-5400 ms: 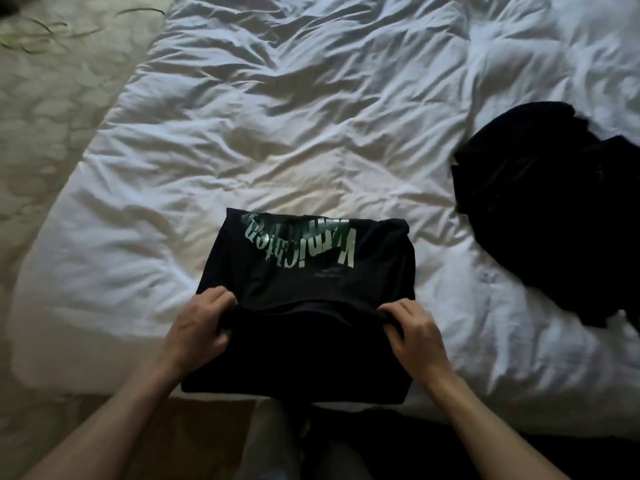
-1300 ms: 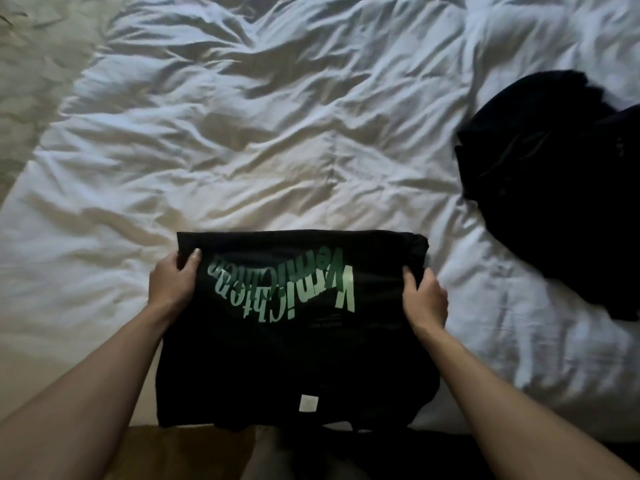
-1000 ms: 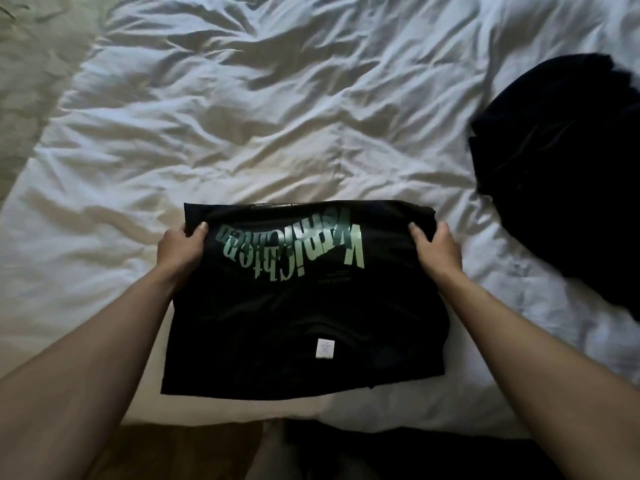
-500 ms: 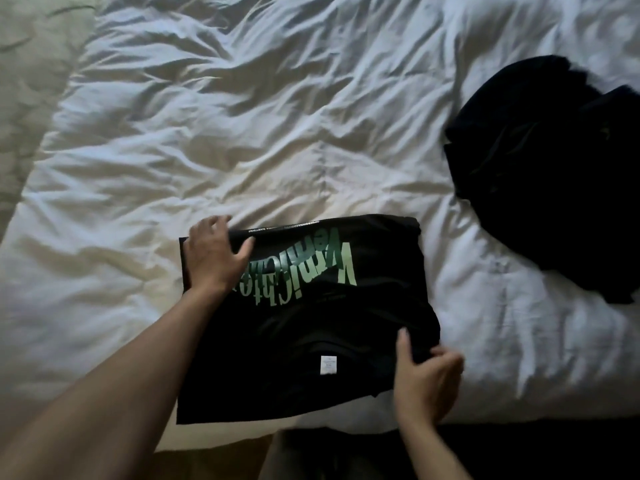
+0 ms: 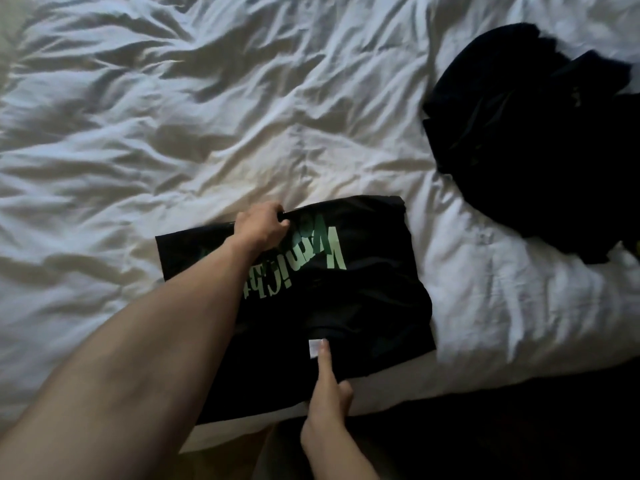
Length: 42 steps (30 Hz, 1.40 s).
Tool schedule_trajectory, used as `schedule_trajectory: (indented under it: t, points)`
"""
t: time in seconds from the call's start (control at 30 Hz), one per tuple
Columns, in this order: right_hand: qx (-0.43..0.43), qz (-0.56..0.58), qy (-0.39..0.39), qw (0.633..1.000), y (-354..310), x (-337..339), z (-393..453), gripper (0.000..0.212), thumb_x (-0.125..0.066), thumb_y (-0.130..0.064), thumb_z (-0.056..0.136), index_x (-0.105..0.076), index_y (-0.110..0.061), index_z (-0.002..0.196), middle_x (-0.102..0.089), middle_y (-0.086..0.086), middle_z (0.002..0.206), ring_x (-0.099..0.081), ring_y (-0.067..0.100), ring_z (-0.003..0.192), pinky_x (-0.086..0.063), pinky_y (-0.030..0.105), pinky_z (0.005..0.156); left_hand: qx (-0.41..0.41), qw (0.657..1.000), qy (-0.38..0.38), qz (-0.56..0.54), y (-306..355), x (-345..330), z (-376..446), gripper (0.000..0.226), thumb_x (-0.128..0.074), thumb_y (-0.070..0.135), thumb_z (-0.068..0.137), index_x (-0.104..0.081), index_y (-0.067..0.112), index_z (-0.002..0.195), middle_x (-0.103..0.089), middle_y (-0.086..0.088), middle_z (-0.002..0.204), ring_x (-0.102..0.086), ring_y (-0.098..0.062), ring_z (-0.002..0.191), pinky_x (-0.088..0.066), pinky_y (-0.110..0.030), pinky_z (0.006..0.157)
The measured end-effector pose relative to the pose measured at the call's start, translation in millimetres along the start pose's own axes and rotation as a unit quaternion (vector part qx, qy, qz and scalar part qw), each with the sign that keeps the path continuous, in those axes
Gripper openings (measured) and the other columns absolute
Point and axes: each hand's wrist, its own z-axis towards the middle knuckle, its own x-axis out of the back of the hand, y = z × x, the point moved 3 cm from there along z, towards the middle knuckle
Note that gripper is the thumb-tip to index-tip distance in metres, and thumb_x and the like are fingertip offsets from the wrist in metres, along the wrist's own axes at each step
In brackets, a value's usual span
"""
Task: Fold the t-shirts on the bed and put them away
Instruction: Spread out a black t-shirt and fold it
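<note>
**Far edge gripped, label touched**

Left fingers [image 5: 282,216] curled over the shirt's far edge, pinching the black cloth against the thumb; left hand [image 5: 260,227] knuckles-up, forearm slanting across the shirt's left half and hiding part of the green print [image 5: 313,251]. Right forefinger [image 5: 324,355] straight, tip against the right side of the small white label [image 5: 313,348]; remaining right fingers loosely bent by the near hem, holding nothing; right hand [image 5: 327,407] at the shirt's near edge, wrist off the mattress side.

Shirt [image 5: 374,299] folded to a rough rectangle, flat on the white duvet [image 5: 173,133] close to the bed's near edge, slightly skewed, far edge raised a little under the left grip. Print upside down from this view, running across the far half. Label on the near half, roughly midway across. Faint ridge of cloth just beyond the forefinger tip.

Farther right, well apart from the shirt and both hands: a dark heap [image 5: 540,140] of crumpled clothing on the duvet, individual pieces not distinguishable. Duvet heavily creased throughout.
</note>
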Motion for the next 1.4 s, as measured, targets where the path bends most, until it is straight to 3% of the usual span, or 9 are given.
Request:
schedule_trajectory:
  t: [0.13, 0.27, 0.37, 0.47, 0.53, 0.83, 0.97, 1.27, 1.4]
  points:
    - [-0.032, 0.016, -0.039, 0.999, -10.2, 2.9, 6.1, 0.065, -0.072, -0.024, 0.088, -0.04, -0.005, 0.141, -0.054, 0.019, 0.132, -0.055, 0.035, 0.117, -0.047, 0.043, 0.098, -0.001, 0.999, -0.028, -0.032, -2.1, 7.3, 1.5, 0.018, -0.055, 0.024, 0.098, -0.065, 0.015, 0.11, -0.065, -0.007, 0.104, -0.06, -0.024, 0.09, -0.049, -0.034, 0.08]
    - [-0.047, 0.074, -0.076, 0.993, -14.9, 0.3, 0.5, 0.048, -0.07, -0.017, 0.09, -0.044, -0.013, 0.13, -0.059, 0.017, 0.106, -0.062, 0.03, 0.088, -0.052, 0.039, 0.07, -0.001, 0.997, -0.024, -0.068, -3.1, 13.9, -2.4, 0.011, -0.058, 0.023, 0.097, -0.065, 0.015, 0.099, -0.068, -0.009, 0.101, -0.062, -0.024, 0.086, -0.043, -0.03, 0.074]
    - [-0.099, 0.155, -0.11, 0.977, -11.5, -2.2, 0.3, 0.042, -0.065, -0.014, 0.092, -0.048, -0.012, 0.131, -0.061, 0.02, 0.107, -0.064, 0.033, 0.088, -0.056, 0.037, 0.053, -0.006, 0.995, -0.015, -0.096, -0.6, 22.1, -12.0, 0.01, -0.058, 0.022, 0.098, -0.064, 0.017, 0.094, -0.068, -0.008, 0.094, -0.063, -0.019, 0.075, -0.045, -0.029, 0.069]
    - [-0.131, 0.18, -0.191, 0.956, -7.1, -5.2, 2.9, 0.042, -0.071, -0.029, 0.082, -0.063, -0.012, 0.119, -0.065, 0.017, 0.123, -0.063, 0.033, 0.108, -0.054, 0.045, 0.093, -0.015, 0.996, 0.013, -0.084, -0.3, 31.9, -21.7, 0.013, -0.058, 0.025, 0.098, -0.063, 0.018, 0.088, -0.065, -0.007, 0.091, -0.059, -0.02, 0.077, -0.041, -0.029, 0.065]
    - [-0.118, 0.166, -0.244, 0.948, -6.9, -5.7, 3.0, 0.036, -0.071, -0.046, 0.081, -0.067, -0.015, 0.1, -0.066, 0.014, 0.119, -0.061, 0.032, 0.108, -0.045, 0.045, 0.105, -0.021, 0.997, 0.018, -0.073, -0.5, 34.4, -25.7, 0.016, -0.057, 0.025, 0.098, -0.062, 0.017, 0.085, -0.062, -0.005, 0.086, -0.054, -0.016, 0.071, -0.036, -0.028, 0.057]
    - [-0.08, 0.115, -0.252, 0.958, -8.8, -23.0, 6.6, 0.101, -0.098, -0.036, 0.049, -0.05, -0.017, 0.135, -0.068, 0.019, 0.119, -0.069, 0.039, 0.102, -0.056, 0.054, 0.087, -0.04, 0.996, 0.023, -0.075, -1.9, 31.2, -23.8, 0.017, -0.057, 0.026, 0.099, -0.063, 0.013, 0.089, -0.063, -0.007, 0.088, -0.052, -0.013, 0.068, -0.037, -0.024, 0.055]
    - [-0.091, 0.149, -0.204, 0.963, -13.9, -27.9, 7.0, 0.078, -0.081, -0.026, 0.074, -0.042, -0.021, 0.141, -0.062, 0.022, 0.12, -0.068, 0.039, 0.099, -0.06, 0.048, 0.071, -0.034, 0.992, -0.047, -0.115, -9.5, 24.1, -18.7, 0.023, -0.063, 0.032, 0.095, -0.065, 0.012, 0.107, -0.066, -0.006, 0.1, -0.062, -0.018, 0.086, -0.051, -0.032, 0.076]
    - [-0.027, 0.13, -0.162, 0.978, -36.2, -18.1, -11.0, 0.046, -0.075, -0.017, 0.085, -0.041, -0.016, 0.117, -0.059, 0.019, 0.118, -0.064, 0.036, 0.104, -0.054, 0.051, 0.092, -0.022, 0.992, -0.006, -0.126, -5.5, 47.3, -16.9, 0.021, -0.062, 0.025, 0.095, -0.071, 0.007, 0.096, -0.066, -0.009, 0.088, -0.057, -0.021, 0.077, -0.038, -0.028, 0.061]
    - [0.048, 0.108, -0.145, 0.982, -60.1, -19.6, -35.2, 0.055, -0.078, -0.02, 0.082, -0.049, -0.004, 0.125, -0.061, 0.018, 0.118, -0.066, 0.032, 0.101, -0.058, 0.038, 0.075, -0.008, 0.985, 0.012, -0.173, -0.6, 76.1, -27.0, 0.015, -0.063, 0.024, 0.093, -0.07, 0.012, 0.09, -0.062, -0.003, 0.075, -0.055, -0.016, 0.066, -0.039, -0.024, 0.056]
